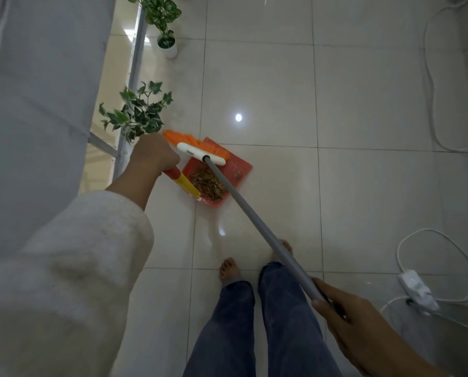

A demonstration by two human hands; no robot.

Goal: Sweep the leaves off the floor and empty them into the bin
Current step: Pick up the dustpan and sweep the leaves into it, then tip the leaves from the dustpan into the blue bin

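Dry leaves (207, 183): heaped inside red dustpan (241, 165).
Left hand (154, 152): fingers clamped on dustpan handle (184, 183).
Right hand (344, 319): fingers wrapped round broom pole (254, 219); broom head (200, 153) at dustpan's mouth.
Advice: keep dustpan's lip flat; tip rearward before lifting.

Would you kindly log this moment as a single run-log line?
left hand: grips dustpan handle | right hand: grips broom pole | leaves: piled in dustpan | bin: not in view
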